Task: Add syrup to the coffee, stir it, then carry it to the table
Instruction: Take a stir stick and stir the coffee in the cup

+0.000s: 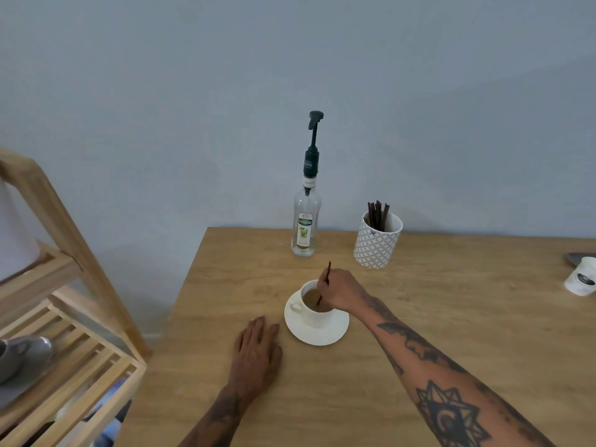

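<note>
A white cup of milky coffee stands on a white saucer in the middle of the wooden table. My right hand is over the cup and pinches a thin dark stir stick whose lower end dips into the coffee. My left hand lies flat on the table just left of the saucer, holding nothing. The clear syrup bottle with a dark green pump stands at the back edge by the wall.
A patterned white holder with several dark stir sticks stands right of the bottle. A small white paper cup is at the far right edge. A wooden slatted shelf stands left of the table.
</note>
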